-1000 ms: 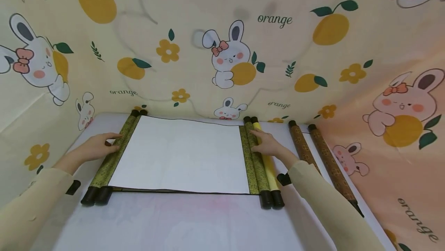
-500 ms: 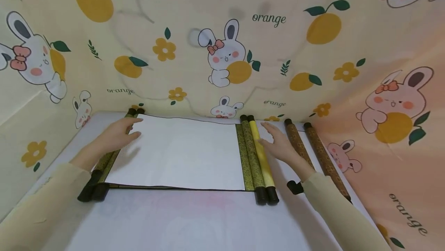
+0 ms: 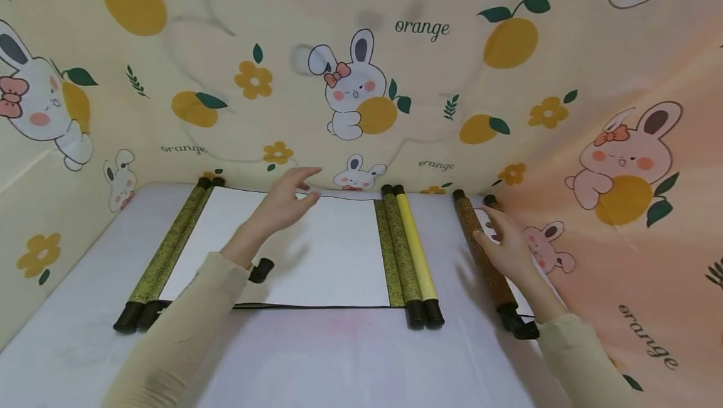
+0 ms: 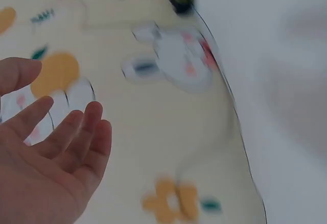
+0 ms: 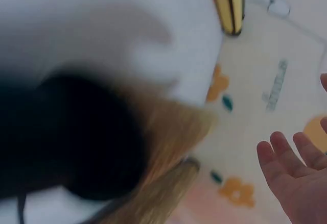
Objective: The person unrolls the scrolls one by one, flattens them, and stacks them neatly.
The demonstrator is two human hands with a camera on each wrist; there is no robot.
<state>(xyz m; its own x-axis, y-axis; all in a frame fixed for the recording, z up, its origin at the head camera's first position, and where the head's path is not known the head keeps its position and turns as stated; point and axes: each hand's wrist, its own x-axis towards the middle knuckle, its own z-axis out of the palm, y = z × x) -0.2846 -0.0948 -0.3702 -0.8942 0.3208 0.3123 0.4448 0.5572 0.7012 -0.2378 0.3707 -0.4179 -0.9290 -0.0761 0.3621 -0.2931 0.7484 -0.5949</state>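
A hanging scroll with white paper (image 3: 339, 251) lies unrolled on the table, with green patterned rollers (image 3: 169, 245) at its left and a green roller (image 3: 402, 245) at its right. My left hand (image 3: 285, 204) hovers over the paper, fingers extended and holding nothing; in the left wrist view that hand (image 4: 56, 163) has its fingers spread. At the right lies a second scroll with brown patterned rollers (image 3: 482, 251). My right hand (image 3: 511, 248) is over this brown scroll, fingers loosely bent; contact cannot be told. In the right wrist view the right hand (image 5: 301, 178) holds nothing.
A yellow roller (image 3: 415, 245) with black ends lies against the right green roller. A printed cloth (image 3: 254, 119) with rabbits and oranges hangs behind and at both sides. A large dark blurred shape (image 5: 71, 137) covers the left of the right wrist view.
My left hand has left the left green rollers and moved right, over the paper. My right hand has gone from the right green and yellow rollers to the brown scroll. The head view shifts slightly.
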